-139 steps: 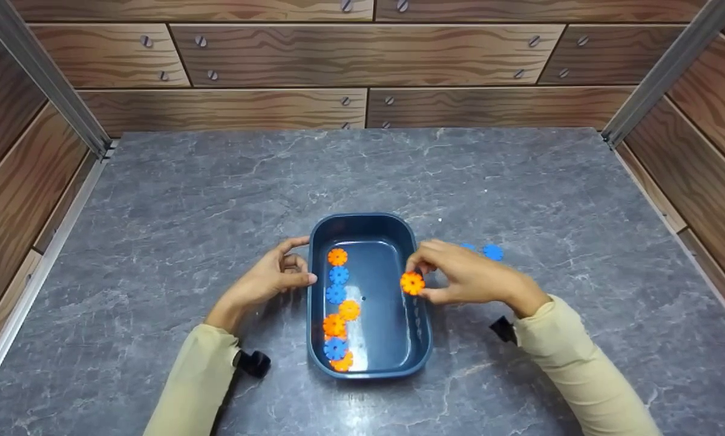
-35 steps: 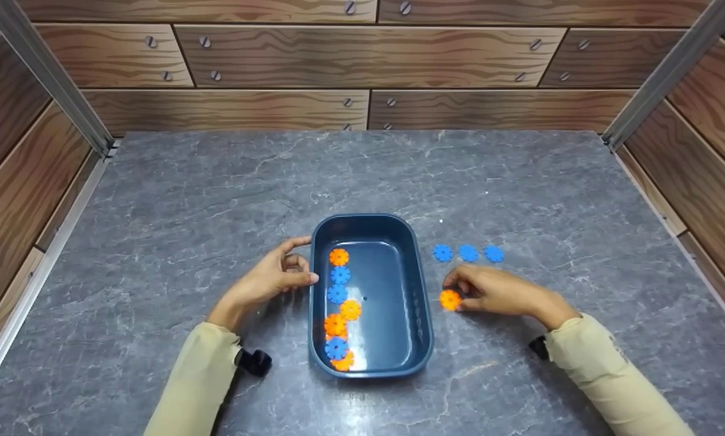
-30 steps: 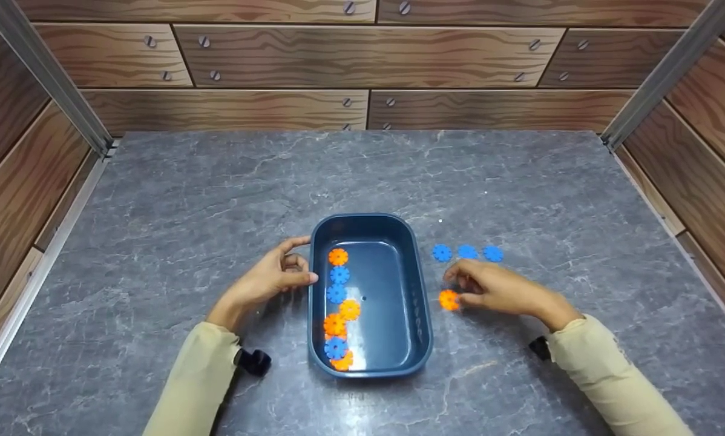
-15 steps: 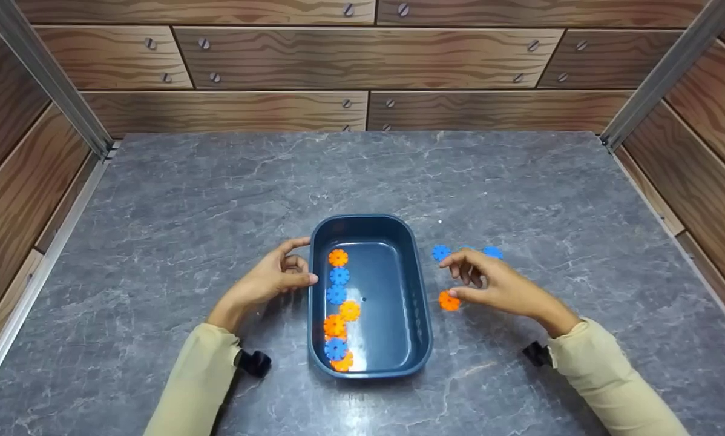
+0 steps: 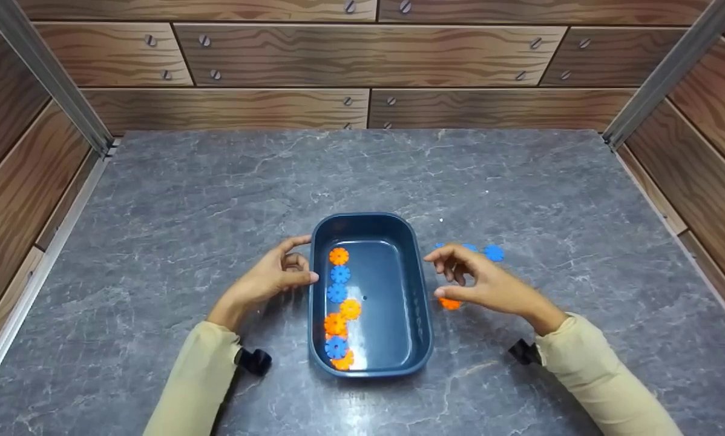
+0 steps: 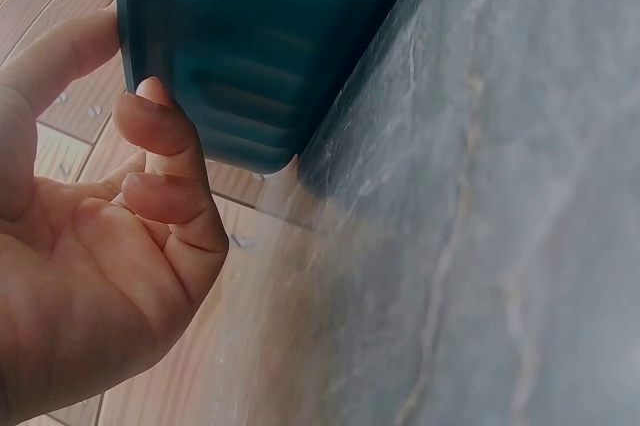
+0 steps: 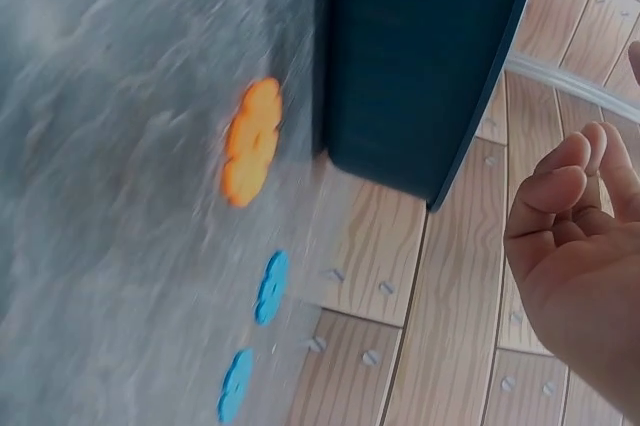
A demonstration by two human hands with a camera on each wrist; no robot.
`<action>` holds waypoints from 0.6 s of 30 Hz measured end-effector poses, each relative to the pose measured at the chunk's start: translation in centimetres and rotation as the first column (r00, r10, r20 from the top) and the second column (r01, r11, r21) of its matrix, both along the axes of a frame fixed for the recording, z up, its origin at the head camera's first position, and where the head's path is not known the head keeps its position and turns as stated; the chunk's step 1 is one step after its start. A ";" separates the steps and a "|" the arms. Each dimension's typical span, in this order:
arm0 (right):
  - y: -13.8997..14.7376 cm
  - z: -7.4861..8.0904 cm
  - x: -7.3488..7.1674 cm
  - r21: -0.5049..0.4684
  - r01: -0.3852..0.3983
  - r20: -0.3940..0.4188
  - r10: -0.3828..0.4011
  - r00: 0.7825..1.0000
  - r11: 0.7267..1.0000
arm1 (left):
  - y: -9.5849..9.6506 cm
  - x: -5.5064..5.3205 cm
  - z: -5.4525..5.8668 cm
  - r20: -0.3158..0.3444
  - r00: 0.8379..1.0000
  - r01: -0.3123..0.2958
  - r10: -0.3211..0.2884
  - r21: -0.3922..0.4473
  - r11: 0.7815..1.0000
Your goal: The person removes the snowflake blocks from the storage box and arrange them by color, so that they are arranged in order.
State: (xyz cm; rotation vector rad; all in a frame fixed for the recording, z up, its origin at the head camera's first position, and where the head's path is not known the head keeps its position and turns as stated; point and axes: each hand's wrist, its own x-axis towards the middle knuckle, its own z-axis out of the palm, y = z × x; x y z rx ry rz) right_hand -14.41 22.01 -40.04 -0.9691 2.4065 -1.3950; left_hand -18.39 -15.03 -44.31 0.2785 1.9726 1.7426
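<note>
In the head view, a dark blue plastic bin (image 5: 420,357) stands mid-table, with several orange and blue notched plastic discs along its left side, among them an orange disc (image 5: 339,256). My left hand (image 5: 272,275) touches the bin's left rim with thumb and index fingertips; its other fingers are loosely bent. My right hand (image 5: 477,281) hovers right of the bin, fingers spread, holding nothing. Under its thumb lies an orange disc (image 5: 450,304), partly hidden, and whole in the right wrist view as an orange disc (image 7: 252,142).
Right of the bin lie three blue discs in a row; the rightmost blue disc (image 5: 494,253) shows fully, while my right hand partly covers the others. Wood-patterned walls (image 5: 362,57) enclose the grey marbled table (image 5: 217,181) at the back and sides.
My right hand carried an orange disc from over the bin's right rim, set it on the table and let go, then shifted slightly up and left. The left hand and bin stay put.
</note>
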 end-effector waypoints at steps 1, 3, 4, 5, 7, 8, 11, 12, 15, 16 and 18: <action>-0.2 0.1 0.0 0.005 -0.005 0.003 0.005 1.000 1.000 | 0.0 0.0 0.0 0.002 1.000 -0.002 0.002 0.000 1.000; -0.6 0.3 -0.1 0.017 -0.011 0.008 0.011 1.000 1.000 | 0.0 0.0 0.1 0.002 1.000 -0.002 0.002 -0.005 1.000; -0.9 0.3 -0.1 0.019 -0.019 0.009 0.019 1.000 1.000 | 0.0 0.0 0.1 0.003 1.000 -0.001 0.001 -0.005 1.000; -1.1 0.4 -0.1 0.023 -0.027 0.004 0.027 1.000 0.999 | 0.0 0.0 0.1 0.001 1.000 0.001 -0.001 -0.004 1.000; -1.5 0.4 -0.2 0.030 -0.044 -0.005 0.044 0.999 0.999 | 0.0 0.0 0.1 -0.001 1.000 0.007 -0.007 0.003 1.000; -1.8 0.4 -0.2 0.028 -0.054 -0.007 0.054 0.999 0.998 | 0.0 0.0 0.1 -0.002 1.000 0.010 -0.010 0.006 1.000; -2.5 0.4 -0.2 0.036 -0.071 0.003 0.071 0.997 0.997 | 0.0 0.0 0.1 -0.007 1.000 0.015 -0.015 0.015 1.000; -2.8 0.3 -0.2 0.042 -0.074 0.011 0.073 0.997 0.996 | 0.0 0.0 0.1 -0.006 1.000 0.014 -0.014 0.015 1.000; -3.7 0.3 -0.2 0.052 -0.086 0.036 0.085 0.996 0.995 | 0.0 0.0 0.1 -0.004 1.000 0.011 -0.011 0.009 1.000; -4.0 0.3 -0.3 0.054 -0.093 0.039 0.091 0.995 0.994 | 0.0 0.0 0.1 -0.002 1.000 0.009 -0.009 0.005 1.000; -4.7 0.3 -0.4 0.066 -0.108 0.044 0.105 0.993 0.992 | 0.0 0.0 0.1 0.001 1.000 0.004 -0.004 -0.003 1.000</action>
